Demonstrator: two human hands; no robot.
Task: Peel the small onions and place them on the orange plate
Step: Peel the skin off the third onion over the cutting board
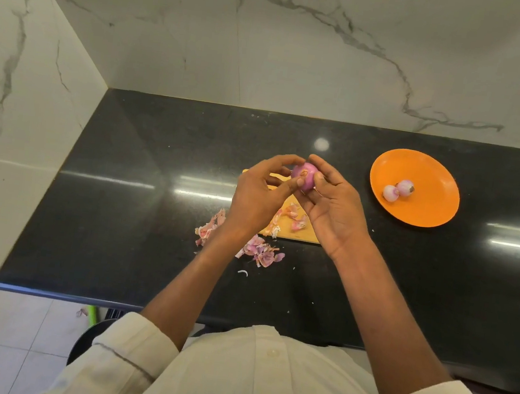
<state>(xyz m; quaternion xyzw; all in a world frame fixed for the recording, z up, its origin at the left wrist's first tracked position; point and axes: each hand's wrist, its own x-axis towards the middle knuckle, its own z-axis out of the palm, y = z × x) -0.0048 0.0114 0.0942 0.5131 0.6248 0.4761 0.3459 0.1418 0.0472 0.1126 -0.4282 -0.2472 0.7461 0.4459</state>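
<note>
Head view: both hands up over the black counter [119, 212], working one small onion [304, 176] between them. Right hand [333, 205] cradles it from 4 o'clock, fingers curled round the bulb, thumb on its near face. Left hand [260, 193] comes in from 8 o'clock, thumb and forefinger pinching at the top of the bulb, looks like a scrap of skin still on there. So both hands are gripping the same onion, neither free.

Onion sits at the fingertips, far side of both palms, roughly 12 o'clock from the wrists. Surface mostly glossy purple, so I'd judge it nearly peeled. Long axis not readable, bulb looks close to round from here.

Key relation: orange plate [432, 172] lies at 3 o'clock from the onion, well apart, on the right hand's side. Right hand is clearly nearer, so the drop-off is probably a right-hand move once the left lets go. Two peeled onions [398, 190] already on the plate, touching, toward its near-left part; room around them.

Wooden cutting board [293, 233] sits under the hands, mostly hidden. Peel scraps [262, 251] on the board and on the counter at 6 to 7 o'clock from the hands.

Can't see any unpeeled onions left; may be hidden by the hands.
</note>
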